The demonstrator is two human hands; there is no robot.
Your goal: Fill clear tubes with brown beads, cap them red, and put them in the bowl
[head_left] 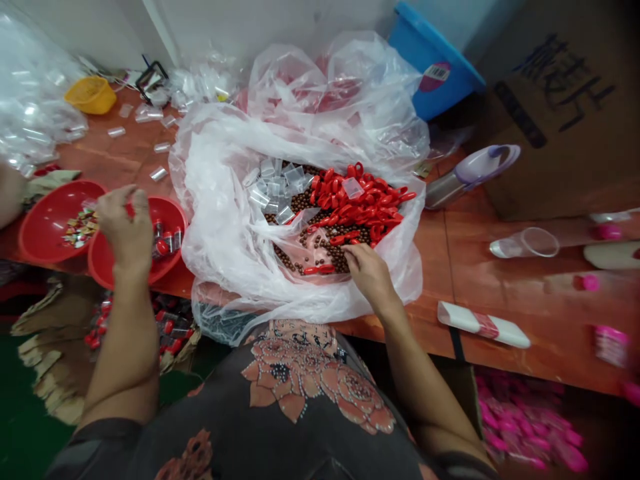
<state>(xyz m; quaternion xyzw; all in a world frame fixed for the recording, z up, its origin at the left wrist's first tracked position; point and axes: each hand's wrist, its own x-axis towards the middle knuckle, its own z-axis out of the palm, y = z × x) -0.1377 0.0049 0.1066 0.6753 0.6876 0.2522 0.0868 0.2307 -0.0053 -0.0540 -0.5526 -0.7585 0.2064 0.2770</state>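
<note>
My left hand (pixel 127 223) is raised over the edges of two red bowls, its fingers curled closed; anything inside is hidden. The left bowl (pixel 37 223) holds small, colourful wrapped pieces. In the right bowl (pixel 170 203) lie several small clear containers with red ends (pixel 161 247). My right hand (pixel 367 273) reaches into a large open plastic bag (pixel 215 173), fingertips together at the brown balls (pixel 300 202); what they grip, if anything, cannot be made out. Red plastic ring-shaped pieces (pixel 360 200) and clear plastic containers (pixel 277 183) lie on the balls.
A blue tub (pixel 435 53) and a large cardboard box (pixel 560 133) stand at back right. On the table (pixel 430 267) lie a clear cup (pixel 540 242) and a white packet (pixel 483 325). A yellow bowl (pixel 91 95) sits back left. Pink pieces (pixel 530 420) lie below the edge.
</note>
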